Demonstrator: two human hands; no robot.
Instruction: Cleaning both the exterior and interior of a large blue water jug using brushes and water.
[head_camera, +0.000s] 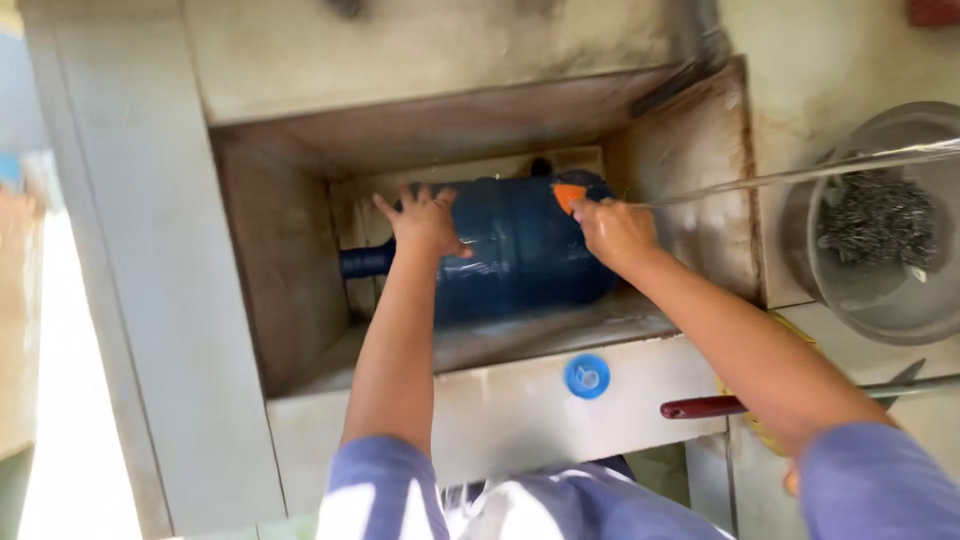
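Note:
A large dark-blue water jug (520, 250) lies on its side in a deep concrete basin (280, 260), its neck pointing left. My left hand (422, 220) rests flat on the jug's upper side with fingers spread. My right hand (612, 230) presses an orange scrub pad (568, 192) against the jug's bottom end at the right. A thin stream of water (800, 175) runs in from the right toward that hand.
A blue bottle cap (587, 376) sits on the basin's front ledge. To the right stands a grey bowl (880, 300) holding a steel-wool scourer (880, 218). A red-handled tool (720, 406) lies on the ledge below it.

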